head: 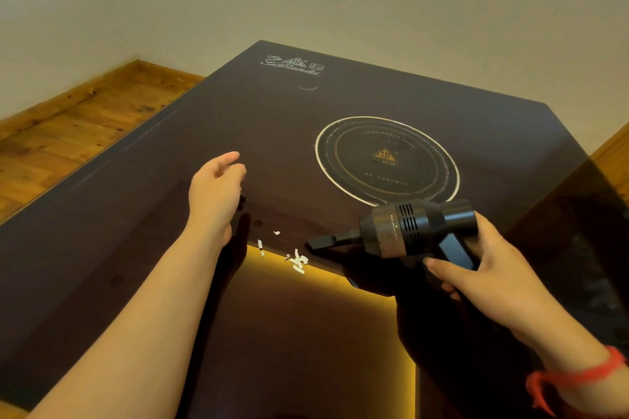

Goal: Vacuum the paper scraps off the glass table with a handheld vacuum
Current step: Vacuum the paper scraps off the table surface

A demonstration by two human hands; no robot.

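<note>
Black plastic forms the body of the handheld vacuum [413, 230], a stubby barrel with rows of vent slits on its side, a brownish band just ahead of them, and a narrow flat nozzle that points left and ends just above the dark glass table [136, 214]. The right hand [490, 269] grips the vacuum's handle from below, fingers curled round it, a red string at the wrist. The nozzle tip sits just beside the paper scraps [299, 260], a small cluster of white slivers lying on the glass, with a few stray pieces to their left. The left hand [216, 190] hovers over the table beyond the scraps, loosely curled and holding nothing. A white ring [457, 177] is printed on the glass behind the vacuum.
</note>
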